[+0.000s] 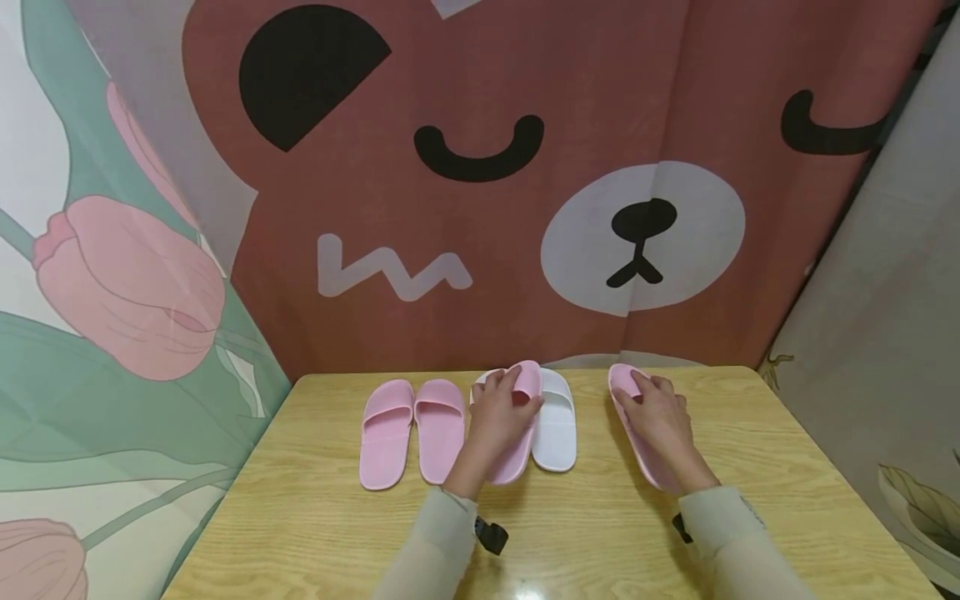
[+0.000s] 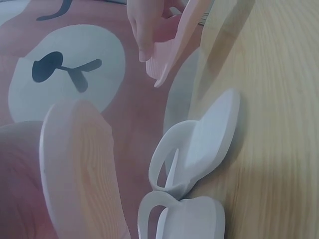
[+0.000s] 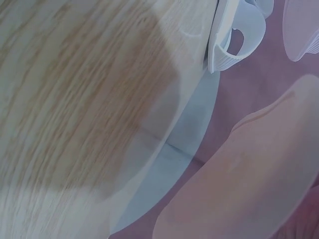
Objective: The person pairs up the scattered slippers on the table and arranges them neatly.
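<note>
My left hand (image 1: 498, 417) grips a pink slipper (image 1: 513, 467) by its strap, holding it up over a pair of white slippers (image 1: 557, 433). In the head view that slipper hides much of the left white one. To the right, my right hand (image 1: 663, 421) holds a second pink slipper (image 1: 649, 467), also raised off the table, its toe pointing to the back wall. The left wrist view shows the sole of the left-hand slipper (image 2: 89, 169) close up. The right-hand slipper's sole (image 3: 239, 179) fills the lower right of the right wrist view.
Another pair of pink slippers, a left one (image 1: 386, 446) and a right one (image 1: 441, 429), lies left of the white pair. All stand near the back edge of a wood-grain table (image 1: 300, 517). A bear-print cloth (image 1: 480, 217) hangs right behind it.
</note>
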A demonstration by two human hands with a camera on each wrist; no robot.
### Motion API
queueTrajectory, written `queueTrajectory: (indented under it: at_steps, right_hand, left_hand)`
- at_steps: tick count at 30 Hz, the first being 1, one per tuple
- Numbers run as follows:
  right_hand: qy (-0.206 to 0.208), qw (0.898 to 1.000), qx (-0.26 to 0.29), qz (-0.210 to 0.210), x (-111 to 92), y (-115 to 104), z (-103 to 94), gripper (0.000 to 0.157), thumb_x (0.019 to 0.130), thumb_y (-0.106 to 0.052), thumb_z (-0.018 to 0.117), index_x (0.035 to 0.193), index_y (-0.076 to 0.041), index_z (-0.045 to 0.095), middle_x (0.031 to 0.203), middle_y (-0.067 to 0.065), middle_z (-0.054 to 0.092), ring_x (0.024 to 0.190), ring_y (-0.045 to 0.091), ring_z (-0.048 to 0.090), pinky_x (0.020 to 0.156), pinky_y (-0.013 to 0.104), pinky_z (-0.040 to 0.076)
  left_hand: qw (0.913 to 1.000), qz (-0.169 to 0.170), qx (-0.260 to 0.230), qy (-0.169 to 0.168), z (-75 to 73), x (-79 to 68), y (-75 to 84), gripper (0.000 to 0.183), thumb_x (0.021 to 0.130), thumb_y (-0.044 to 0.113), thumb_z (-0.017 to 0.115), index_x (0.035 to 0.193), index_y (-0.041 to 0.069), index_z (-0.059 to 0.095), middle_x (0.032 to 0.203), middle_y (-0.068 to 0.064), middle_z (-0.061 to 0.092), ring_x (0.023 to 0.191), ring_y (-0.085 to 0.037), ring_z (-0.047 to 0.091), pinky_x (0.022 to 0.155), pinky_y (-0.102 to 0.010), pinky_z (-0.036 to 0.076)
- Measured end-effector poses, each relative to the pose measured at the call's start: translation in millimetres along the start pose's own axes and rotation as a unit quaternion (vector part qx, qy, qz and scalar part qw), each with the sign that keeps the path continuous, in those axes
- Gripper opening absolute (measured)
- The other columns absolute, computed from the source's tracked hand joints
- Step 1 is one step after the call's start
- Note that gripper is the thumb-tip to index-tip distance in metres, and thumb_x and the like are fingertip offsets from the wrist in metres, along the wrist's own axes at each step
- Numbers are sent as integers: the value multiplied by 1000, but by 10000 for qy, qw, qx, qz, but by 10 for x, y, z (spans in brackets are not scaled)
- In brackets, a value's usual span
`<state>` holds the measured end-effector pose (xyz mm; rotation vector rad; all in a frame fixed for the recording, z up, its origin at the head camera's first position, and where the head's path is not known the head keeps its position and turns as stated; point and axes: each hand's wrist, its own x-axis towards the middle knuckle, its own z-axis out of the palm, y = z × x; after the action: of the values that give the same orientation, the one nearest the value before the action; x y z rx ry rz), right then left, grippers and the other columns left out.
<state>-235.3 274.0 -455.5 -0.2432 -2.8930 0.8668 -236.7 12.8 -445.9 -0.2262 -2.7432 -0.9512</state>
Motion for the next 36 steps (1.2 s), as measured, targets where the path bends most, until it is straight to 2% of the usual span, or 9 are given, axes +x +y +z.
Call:
queueTrajectory:
  at_steps: [16, 26, 36]
  right_hand:
    - [29, 10000, -21, -40, -19, -4, -20, 69, 103, -47, 51, 156, -7, 36, 153, 34, 29, 126, 61, 37, 96, 70, 38]
    - [-21, 10000, -23, -29, -11, 27, -49, 69, 103, -48, 50, 157, -7, 35, 153, 34, 29, 127, 61, 36, 95, 71, 38]
    - [56, 9999, -30, -82, -7, 52, -44, 68, 103, -48, 49, 156, -7, 36, 153, 34, 29, 126, 62, 37, 94, 71, 39]
  left_hand:
    - [9999, -3, -24, -105, 121, 8, 119, 69, 90, 48, 71, 150, 20, 51, 146, -15, 51, 124, -39, 44, 96, -58, 41]
    - [9997, -1, -113, -205, 218, 15, 179, 70, 90, 49, 72, 151, 21, 50, 148, -13, 48, 124, -38, 43, 98, -55, 41]
    - [9996, 166, 9, -208, 346, 25, 262, 70, 90, 50, 71, 150, 21, 50, 149, -15, 48, 124, -39, 44, 97, -57, 43]
